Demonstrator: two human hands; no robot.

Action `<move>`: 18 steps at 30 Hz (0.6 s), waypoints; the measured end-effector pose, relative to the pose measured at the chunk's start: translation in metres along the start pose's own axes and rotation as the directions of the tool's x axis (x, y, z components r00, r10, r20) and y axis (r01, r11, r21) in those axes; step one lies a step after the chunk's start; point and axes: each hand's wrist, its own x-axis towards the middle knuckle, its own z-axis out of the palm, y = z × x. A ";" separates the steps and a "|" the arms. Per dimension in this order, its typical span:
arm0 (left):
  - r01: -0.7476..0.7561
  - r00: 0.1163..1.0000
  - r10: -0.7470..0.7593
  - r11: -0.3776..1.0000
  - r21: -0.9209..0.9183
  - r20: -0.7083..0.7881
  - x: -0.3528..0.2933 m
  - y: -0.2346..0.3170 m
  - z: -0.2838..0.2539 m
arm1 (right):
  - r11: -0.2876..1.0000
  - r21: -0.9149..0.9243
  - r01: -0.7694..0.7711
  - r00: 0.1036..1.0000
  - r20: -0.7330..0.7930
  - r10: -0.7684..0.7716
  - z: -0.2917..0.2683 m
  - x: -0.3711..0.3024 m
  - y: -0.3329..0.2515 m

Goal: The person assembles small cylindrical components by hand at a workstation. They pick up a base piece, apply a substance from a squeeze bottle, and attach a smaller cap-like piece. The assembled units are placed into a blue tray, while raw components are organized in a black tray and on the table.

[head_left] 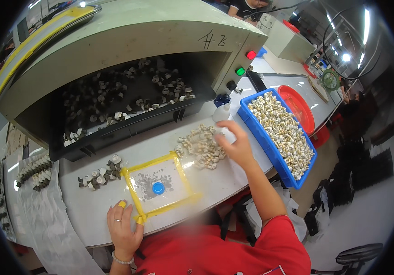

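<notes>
Loose pile of small knobbly parts [201, 147], whitish with gold-toned patches, rounded and irregular, on the worktop just beyond the right hand [235, 143]; thumb and forefinger of that hand parted, a gap between their tips, outline slightly blurred; white bottle [222, 112] just past its fingertips; left of the pile, a rectangle of glossy yellow tape [184, 178] framing a pale panel with dark grey blotches, a smooth blue disc [158, 188] lying on it; left hand [126, 225] palm down near the frame's lower left corner, fingers extended and loosely side by side, yellow wraps on two digits; above it, a cluster of white-and-dark pieces [100, 175]; farther left, similar pieces in rows on a wrinkled translucent sheet [50, 215]; to the right, a blue plastic bin [271, 151] full of white-gold parts, a red basin [300, 110] beside it. Worktop [75, 224] pale, smooth; behind it, a grey-green metal housing [160, 34] with a black tray [133, 127] of pieces in its opening; bright ceiling lights [366, 27] upper right.
</notes>
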 end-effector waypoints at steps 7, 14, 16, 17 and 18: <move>-0.034 0.999 0.034 0.999 -0.019 -0.011 0.007 0.001 0.003 | 0.973 0.202 -0.112 0.943 -0.288 0.169 -0.006 0.045 0.085; -0.012 0.998 0.011 1.000 -0.022 -0.062 0.004 0.002 0.000 | 0.939 0.307 -0.154 0.969 -0.138 0.204 -0.004 0.056 0.088; -0.021 0.998 0.021 1.000 -0.015 -0.055 0.006 0.002 0.000 | 0.907 0.414 -0.074 0.974 -0.164 0.155 -0.005 0.046 0.075; -0.018 0.999 0.017 1.000 -0.016 -0.052 0.006 0.001 0.000 | 0.862 0.506 -0.025 0.982 -0.150 0.117 -0.005 0.038 0.059; -0.019 0.999 0.018 1.000 -0.022 -0.043 0.007 0.000 0.001 | 0.839 0.540 -0.060 0.985 -0.105 0.138 -0.005 0.027 0.037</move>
